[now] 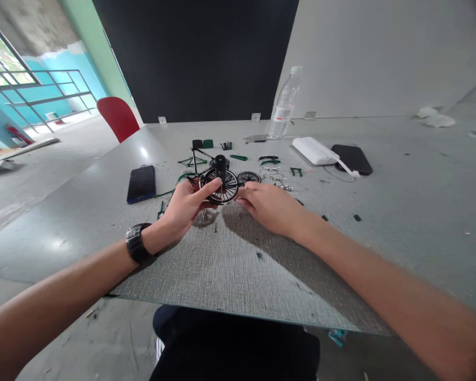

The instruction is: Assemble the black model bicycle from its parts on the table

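Observation:
Near the middle of the table, my left hand [190, 203] grips a black model bicycle [221, 185], its thumb pressed over the spokes of a wheel. The bicycle's thin frame reaches up and to the left. At the wheel's right edge, my right hand [267, 206] is closed, fingertips pinched together around something too small to make out. A loose spoked wheel [249, 177] lies just beyond the right fingers. A small screw [216, 227] stands out on the table below the hands. Green frame pieces [192, 160] lie behind the left hand.
A phone [141, 184] lies at left. Several small parts, among them a green strip [238, 157] and silver pieces [275, 177], are scattered behind the hands. Farther back are a plastic bottle [284, 106], a white power bank [315, 151] with cable and a dark phone-like slab [353, 159].

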Demonstrator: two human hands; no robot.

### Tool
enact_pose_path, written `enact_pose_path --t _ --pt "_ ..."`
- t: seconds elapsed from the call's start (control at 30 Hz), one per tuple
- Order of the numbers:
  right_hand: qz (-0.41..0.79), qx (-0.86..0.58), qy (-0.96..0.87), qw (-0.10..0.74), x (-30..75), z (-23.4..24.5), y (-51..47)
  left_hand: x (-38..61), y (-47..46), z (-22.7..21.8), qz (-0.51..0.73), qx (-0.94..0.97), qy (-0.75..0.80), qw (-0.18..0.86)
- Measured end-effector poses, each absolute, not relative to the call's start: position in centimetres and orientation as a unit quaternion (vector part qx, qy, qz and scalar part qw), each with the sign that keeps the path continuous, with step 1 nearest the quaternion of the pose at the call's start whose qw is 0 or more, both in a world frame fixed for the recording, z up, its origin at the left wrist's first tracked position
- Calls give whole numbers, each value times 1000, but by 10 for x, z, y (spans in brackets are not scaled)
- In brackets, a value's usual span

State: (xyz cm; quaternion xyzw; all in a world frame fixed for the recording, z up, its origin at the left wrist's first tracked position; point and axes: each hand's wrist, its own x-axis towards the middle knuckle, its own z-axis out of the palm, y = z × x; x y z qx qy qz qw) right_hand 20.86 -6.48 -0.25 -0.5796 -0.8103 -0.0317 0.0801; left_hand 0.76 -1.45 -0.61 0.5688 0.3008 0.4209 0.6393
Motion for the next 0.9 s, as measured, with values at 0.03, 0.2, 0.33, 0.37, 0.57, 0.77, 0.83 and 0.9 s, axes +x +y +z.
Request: enact_pose_path --t 0.03,0.2,0.33,0.37,0.57,0.77,0.83,0.9 --pt "-28 -579 -811 82 209 -2 -65 8 -15 -6 418 574 300 638" --pt "-11 -575 -814 86 210 -2 -66 6 -15 -6 402 603 301 620" --pt "0 -566 -820 82 212 -2 -67 6 -15 -7 387 632 313 594" --pt "0 -565 -821 82 212 -1 -67 6 -16 -7 386 634 313 592" --pt "-1 -568 -819 85 210 0 -67 7 -18 -5 388 624 306 605" --pt "6 -564 -820 92 212 -2 -67 5 -16 -6 383 632 305 600" --pt "12 -564 -820 95 213 -3 -67 5 -15 -7 383 634 307 598" --pt "18 -564 -819 99 214 -3 -67 5 -15 -7 383 637 307 595"
